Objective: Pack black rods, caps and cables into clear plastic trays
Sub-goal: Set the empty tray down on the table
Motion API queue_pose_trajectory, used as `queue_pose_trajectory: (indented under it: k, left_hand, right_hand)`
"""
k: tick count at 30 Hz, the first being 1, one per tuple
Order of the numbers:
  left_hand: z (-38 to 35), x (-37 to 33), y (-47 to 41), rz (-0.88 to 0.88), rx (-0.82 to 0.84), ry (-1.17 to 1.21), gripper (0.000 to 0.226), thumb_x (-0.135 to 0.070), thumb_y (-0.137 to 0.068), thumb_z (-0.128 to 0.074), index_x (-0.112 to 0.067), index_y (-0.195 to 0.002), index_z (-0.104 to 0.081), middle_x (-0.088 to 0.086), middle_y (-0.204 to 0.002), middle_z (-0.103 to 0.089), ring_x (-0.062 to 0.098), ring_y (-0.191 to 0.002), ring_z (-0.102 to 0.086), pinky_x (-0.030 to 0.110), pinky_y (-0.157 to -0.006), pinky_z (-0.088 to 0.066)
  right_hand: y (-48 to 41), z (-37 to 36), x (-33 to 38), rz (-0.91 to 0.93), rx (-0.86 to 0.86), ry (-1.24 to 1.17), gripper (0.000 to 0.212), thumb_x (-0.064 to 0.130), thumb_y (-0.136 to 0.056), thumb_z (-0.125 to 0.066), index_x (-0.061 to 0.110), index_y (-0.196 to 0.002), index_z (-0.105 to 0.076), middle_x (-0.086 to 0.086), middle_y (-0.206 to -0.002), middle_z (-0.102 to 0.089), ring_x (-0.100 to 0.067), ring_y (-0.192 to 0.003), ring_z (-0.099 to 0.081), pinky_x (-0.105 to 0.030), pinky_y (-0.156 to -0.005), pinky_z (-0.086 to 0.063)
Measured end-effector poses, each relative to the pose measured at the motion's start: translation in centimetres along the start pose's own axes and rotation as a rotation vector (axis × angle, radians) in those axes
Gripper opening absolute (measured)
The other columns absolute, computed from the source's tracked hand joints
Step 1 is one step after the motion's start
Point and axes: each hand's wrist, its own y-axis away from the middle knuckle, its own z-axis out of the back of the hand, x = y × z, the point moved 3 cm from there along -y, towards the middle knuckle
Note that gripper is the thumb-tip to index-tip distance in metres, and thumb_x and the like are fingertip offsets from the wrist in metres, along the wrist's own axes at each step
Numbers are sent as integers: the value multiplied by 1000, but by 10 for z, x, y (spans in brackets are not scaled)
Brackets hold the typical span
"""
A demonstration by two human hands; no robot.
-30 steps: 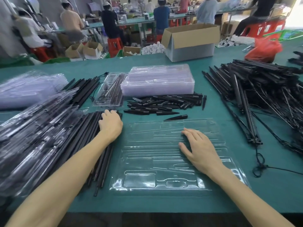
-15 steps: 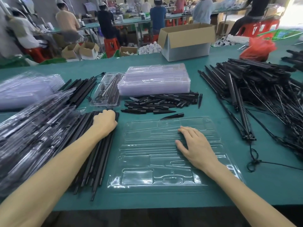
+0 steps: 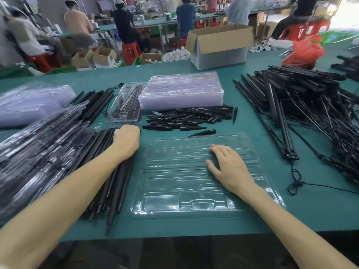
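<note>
The left hand [image 3: 127, 140] sits knuckles-up at the far end of a bundle of black rods [image 3: 116, 187], forearm lying along them. Its fingers curl down out of sight, so I cannot tell whether they have closed round a rod. The right hand [image 3: 231, 169] lies palm-down with fingers straight and slightly spread, pressing on an empty clear tray [image 3: 174, 191] that lies flat on the green worktop [image 3: 310, 210] just beside the rods. One loose cap [image 3: 204, 133] lies at the tray's far edge, with a heap of caps [image 3: 190, 117] beyond it and a stack of empty trays [image 3: 182, 92] behind that. Tangled cables [image 3: 310, 105] cover the right side, and filled trays [image 3: 38, 144] are piled at the left.
</note>
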Motion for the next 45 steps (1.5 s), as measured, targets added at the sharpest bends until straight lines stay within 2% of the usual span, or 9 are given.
queue_pose_trajectory:
  k: [4,9,14,21,30,33,37,42,45]
  left_hand:
    - [23,14,-14,65,-38,406,24,-15,-87,-66,-7,-74,-47,15,-85,-65,30,-68,-60,35,-64,-46]
    - [45,25,-32,130,60,975,24,-10,-91,-63,-4,-72,-51,13,-58,-58,29,-51,-67,44,-61,-62]
    - [50,5,-23,194,169,1461,3,0,-95,-56,2,-96,-57,16,-86,-60,22,-55,-70,34,-50,-59]
    - [32,-37,19,356,318,2096,2,14,-95,-54,14,-96,-56,25,-88,-66,32,-63,-74,27,-54,-60]
    - [-4,-55,71,214,431,2153,13,10,-90,-64,13,-102,-59,24,-109,-64,41,-96,-73,25,-74,-61]
    - [-5,-45,80,98,344,1962,12,1,-90,-69,4,-96,-59,24,-90,-70,33,-86,-76,25,-68,-61]
    - [-10,-23,81,-18,212,1643,10,-12,-89,-74,-6,-91,-67,13,-79,-74,16,-66,-70,23,-58,-58]
    - [-17,-14,82,-313,119,1265,22,-26,-100,-61,-14,-84,-69,3,-69,-72,13,-53,-56,22,-50,-46]
    - [-23,-15,84,-378,94,1111,30,-34,-101,-57,-19,-80,-71,-6,-65,-69,7,-51,-52,20,-53,-42]
  right_hand:
    - [-1,0,-1,-3,-3,3,54,47,-102,-43,17,-146,-45,4,-151,-45,-14,-141,-36,-34,-120,-26]
    - [0,0,-1,3,-7,4,54,47,-102,-42,17,-147,-44,4,-152,-45,-14,-141,-35,-34,-120,-25]
    - [-1,1,-1,13,-18,-2,54,47,-102,-43,16,-146,-45,3,-151,-46,-14,-141,-36,-35,-120,-26]
    - [-1,2,-5,10,-26,-102,60,49,-99,-49,14,-147,-42,1,-147,-50,-15,-139,-40,-37,-118,-32]
    - [0,13,-15,-239,-119,-702,58,61,-94,-51,21,-136,-48,17,-130,-62,-1,-129,-51,-27,-109,-37]
    - [0,27,-24,-383,-282,-935,72,53,-98,-55,6,-148,-34,-4,-111,-73,-12,-109,-66,-21,-94,-47]
    - [1,56,-34,-443,-461,-1190,33,22,-100,-61,6,-125,-48,-14,-96,-73,-22,-81,-74,-26,-65,-57]
    - [27,62,-46,-526,-359,-1165,26,21,-93,-70,6,-109,-55,-18,-86,-73,-15,-62,-66,-21,-51,-51]
    - [45,61,-54,-536,-272,-950,27,35,-89,-74,13,-98,-61,-8,-79,-74,-12,-62,-64,-22,-60,-50]
